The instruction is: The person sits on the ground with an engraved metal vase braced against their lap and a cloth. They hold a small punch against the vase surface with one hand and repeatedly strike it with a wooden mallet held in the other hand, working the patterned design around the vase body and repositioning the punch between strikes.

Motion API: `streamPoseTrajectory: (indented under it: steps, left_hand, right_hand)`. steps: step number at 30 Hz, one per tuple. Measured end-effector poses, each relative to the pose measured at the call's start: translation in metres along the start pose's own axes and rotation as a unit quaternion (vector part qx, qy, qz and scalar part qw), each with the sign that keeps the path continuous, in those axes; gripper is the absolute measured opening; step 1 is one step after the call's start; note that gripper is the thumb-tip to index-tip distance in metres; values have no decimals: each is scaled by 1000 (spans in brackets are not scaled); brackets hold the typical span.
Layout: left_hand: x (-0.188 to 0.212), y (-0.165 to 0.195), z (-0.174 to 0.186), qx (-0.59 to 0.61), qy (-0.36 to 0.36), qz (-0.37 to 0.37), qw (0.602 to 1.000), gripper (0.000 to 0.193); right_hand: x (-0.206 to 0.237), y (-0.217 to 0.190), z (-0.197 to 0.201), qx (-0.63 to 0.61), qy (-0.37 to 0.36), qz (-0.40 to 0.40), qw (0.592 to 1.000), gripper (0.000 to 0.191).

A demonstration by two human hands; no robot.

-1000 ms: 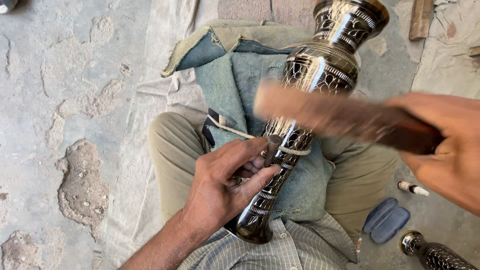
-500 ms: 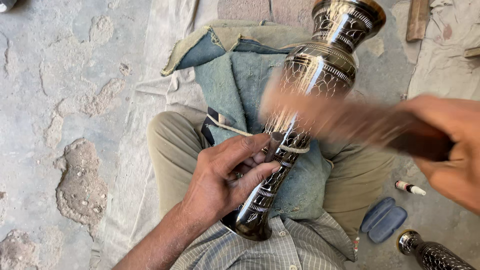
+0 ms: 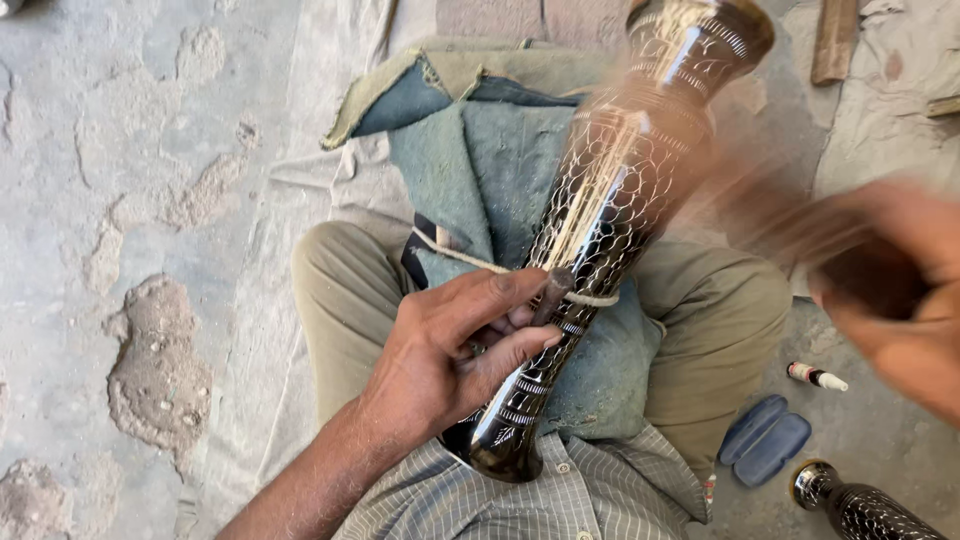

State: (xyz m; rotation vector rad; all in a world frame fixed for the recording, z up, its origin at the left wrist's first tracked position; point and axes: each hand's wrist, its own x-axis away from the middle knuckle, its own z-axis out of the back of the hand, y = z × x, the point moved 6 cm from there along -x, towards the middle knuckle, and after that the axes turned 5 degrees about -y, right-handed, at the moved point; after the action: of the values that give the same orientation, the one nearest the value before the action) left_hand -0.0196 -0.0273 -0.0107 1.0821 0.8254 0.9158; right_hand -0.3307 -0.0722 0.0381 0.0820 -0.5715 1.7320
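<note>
A tall black metal vase (image 3: 610,220) with shiny engraved net and band patterns lies tilted across the person's lap, its foot near the checked shirt (image 3: 560,500) and its flared mouth pointing away. It rests on a thick blue-green cloth pad (image 3: 480,170) with frayed, folded edges, and a pale cord (image 3: 470,262) runs over pad and vase. The left hand (image 3: 450,350) lies against the narrow stem, thumb and fingers pinching a small dark chisel (image 3: 553,292) whose tip touches the metal. The right hand (image 3: 890,300) is blurred; it seems curled around a dark handle, but I cannot tell the grip for sure. On the rough, cracked concrete floor (image 3: 120,200) beside the right knee lie a flat blue case (image 3: 765,440), a small white-tipped tube (image 3: 815,376) and a second patterned black vase (image 3: 860,505). A strip of wood (image 3: 835,40) lies near the vase's mouth.
</note>
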Motion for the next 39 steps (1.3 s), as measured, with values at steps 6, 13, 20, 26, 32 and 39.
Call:
streamPoseTrajectory:
  steps: [6,13,20,26,32,39]
  left_hand:
    - [-1,0,-1,1,-7,-1,1000,44]
    - [-2,1,0,2,-9,-17,1000,44]
    - [-3,13,8,20,0,-31,999,39]
    - [-22,10,4,25,-79,-42,996,35]
    - [-20,10,3,3,-85,-75,994,36]
    - [-22,11,3,12,-93,-83,992,36]
  right_hand:
    - [10,7,-6,84,-56,-18,995,47]
    - [4,8,7,-28,25,-24,999,36]
    - [28,31,4,-39,46,-22,998,22]
    - [39,58,-6,-236,104,-65,964,33]
    - [41,21,-6,22,68,-51,996,44]
    - [33,-16,1,-30,65,-114,991,33]
